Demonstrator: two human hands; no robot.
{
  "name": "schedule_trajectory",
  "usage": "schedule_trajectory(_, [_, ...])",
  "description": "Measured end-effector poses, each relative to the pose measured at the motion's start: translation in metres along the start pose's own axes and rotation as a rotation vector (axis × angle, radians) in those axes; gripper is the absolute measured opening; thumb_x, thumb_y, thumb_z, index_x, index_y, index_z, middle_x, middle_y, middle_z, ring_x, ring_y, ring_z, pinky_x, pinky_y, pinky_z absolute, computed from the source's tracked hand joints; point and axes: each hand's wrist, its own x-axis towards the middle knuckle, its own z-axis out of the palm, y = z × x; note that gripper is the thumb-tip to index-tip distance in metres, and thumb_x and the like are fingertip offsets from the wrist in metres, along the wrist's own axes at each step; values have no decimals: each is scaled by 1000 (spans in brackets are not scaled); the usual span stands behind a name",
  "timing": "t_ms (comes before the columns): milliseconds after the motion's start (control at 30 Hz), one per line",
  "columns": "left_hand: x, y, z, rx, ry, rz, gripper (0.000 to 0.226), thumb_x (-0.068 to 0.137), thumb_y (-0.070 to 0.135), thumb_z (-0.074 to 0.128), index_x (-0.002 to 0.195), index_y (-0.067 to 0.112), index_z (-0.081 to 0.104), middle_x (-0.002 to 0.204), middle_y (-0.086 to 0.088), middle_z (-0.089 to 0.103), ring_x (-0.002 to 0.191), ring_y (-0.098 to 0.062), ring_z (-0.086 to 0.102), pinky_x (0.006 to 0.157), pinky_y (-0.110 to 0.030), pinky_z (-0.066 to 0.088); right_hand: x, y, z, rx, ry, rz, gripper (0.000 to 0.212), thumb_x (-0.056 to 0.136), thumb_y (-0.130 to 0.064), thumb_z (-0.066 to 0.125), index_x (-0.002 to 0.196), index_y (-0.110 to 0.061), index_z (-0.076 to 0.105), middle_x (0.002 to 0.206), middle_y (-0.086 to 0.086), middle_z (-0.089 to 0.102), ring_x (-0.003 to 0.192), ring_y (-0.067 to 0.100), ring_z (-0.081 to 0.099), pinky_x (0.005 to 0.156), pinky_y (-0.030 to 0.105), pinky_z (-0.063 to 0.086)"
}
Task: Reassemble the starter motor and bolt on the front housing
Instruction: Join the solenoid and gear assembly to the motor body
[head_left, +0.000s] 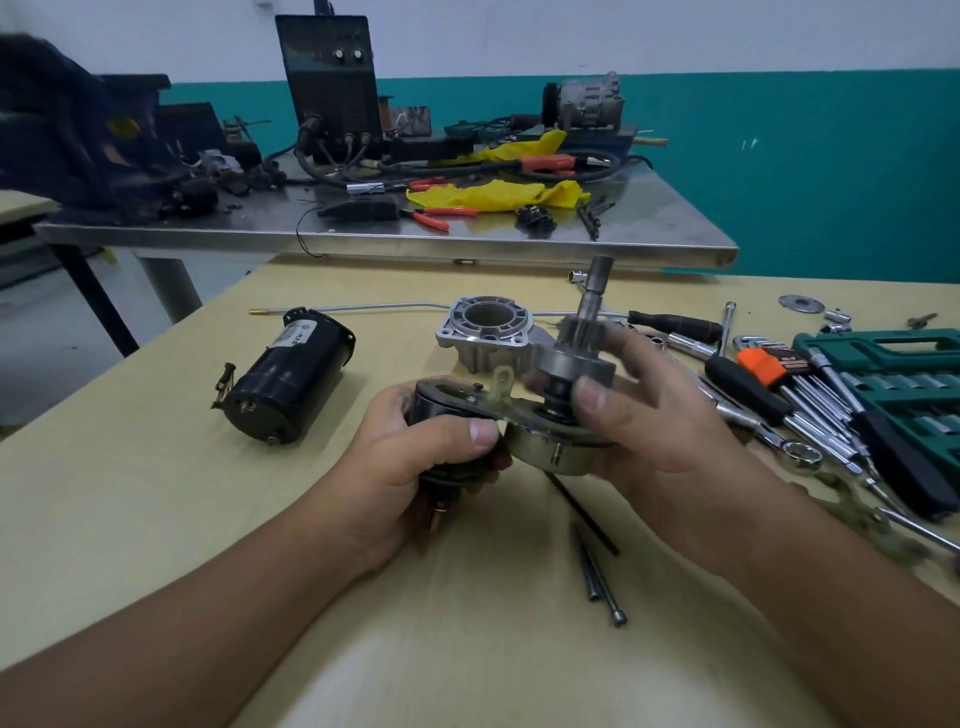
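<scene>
Above the beige table (156, 519) I hold a starter sub-assembly. My left hand (415, 457) grips its black solenoid (441, 400) from the left. My right hand (654, 431) grips the drive gear unit (571, 358), whose pinion and shaft (597, 286) point up. A pale plastic fork lever (501, 384) stands between solenoid and drive gear on the mounting plate (540, 447). The aluminium front housing (485, 332) sits on the table just behind my hands. The black motor body (291, 379) lies on its side to the left. Long through bolts (597, 577) lie near my right forearm.
Screwdrivers (675, 322), wrenches, hex keys (810, 395) and a green socket case (893, 374) crowd the table's right side. A thin metal rod (363, 307) lies behind the housing. A steel bench (467, 244) beyond carries a welder, yellow cloth and red pliers.
</scene>
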Motion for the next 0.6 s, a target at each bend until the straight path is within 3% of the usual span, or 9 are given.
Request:
schedule_trajectory(67, [-2, 3, 5, 23, -24, 37, 24, 65, 29, 77, 85, 17, 78, 76, -11, 70, 65, -22, 67, 56, -28, 51, -3, -1, 13, -6, -15, 39, 71, 61, -48, 94, 121, -21, 68, 115, 11, 75, 97, 32, 75, 63, 44, 60])
schedule_trajectory(167, [-1, 6, 17, 195, 43, 37, 32, 72, 45, 79, 88, 18, 77, 77, -6, 72, 69, -22, 71, 58, -29, 56, -5, 1, 23, 57, 137, 44, 52, 63, -54, 85, 102, -22, 75, 91, 5, 78, 70, 25, 74, 45, 34, 51])
schedule_trajectory(233, [2, 9, 21, 357, 78, 76, 47, 81, 58, 68, 92, 13, 75, 79, -5, 72, 71, -17, 70, 60, -27, 55, -7, 2, 23, 111, 242, 30, 51, 59, -52, 87, 98, -22, 73, 75, 2, 72, 55, 19, 64, 42, 31, 46])
schedule_trajectory(300, [4, 19, 15, 592, 104, 234, 43, 90, 61, 54, 93, 23, 74, 80, 7, 72, 74, -7, 67, 65, -21, 51, -10, 3, 21, 103, 293, 12, 42, 60, -44, 90, 95, -27, 72, 72, 1, 70, 52, 17, 62, 43, 31, 46])
schedule_trajectory(400, [11, 41, -25, 1093, 453, 454, 41, 93, 65, 51, 103, 30, 69, 90, 16, 71, 94, -13, 65, 78, -33, 48, -12, 4, 21, 90, 330, 33, 47, 56, -42, 87, 96, -26, 67, 71, -1, 70, 52, 18, 61, 42, 32, 46])
schedule_trajectory(433, [13, 49, -44, 1322, 627, 425, 51, 88, 70, 53, 112, 28, 68, 100, 13, 71, 102, -20, 62, 81, -37, 45, -12, 4, 20, 113, 347, 50, 48, 56, -43, 87, 96, -25, 67, 71, -2, 68, 51, 19, 60, 42, 32, 45])
schedule_trajectory(500, [17, 60, -81, 1669, 791, 44, 77, 77, 82, 53, 132, 28, 55, 122, 1, 67, 118, -31, 55, 87, -45, 46, -11, 4, 20, 180, 383, 91, 47, 58, -46, 84, 96, -25, 67, 72, -1, 65, 49, 19, 55, 42, 32, 43])
schedule_trajectory(567, [20, 59, -106, 1685, 676, -379, 94, 65, 90, 58, 135, 28, 45, 122, -1, 64, 113, -31, 59, 87, -45, 52, -9, 2, 18, 275, 382, 139, 44, 64, -51, 80, 96, -25, 64, 77, 3, 64, 50, 19, 51, 42, 29, 42])
schedule_trajectory(600, [22, 56, -115, 1588, 606, -471, 92, 62, 87, 64, 128, 25, 48, 115, 0, 65, 103, -27, 62, 84, -44, 55, -8, 0, 17, 329, 375, 158, 42, 68, -53, 78, 96, -26, 63, 79, 6, 63, 51, 20, 49, 41, 28, 41])
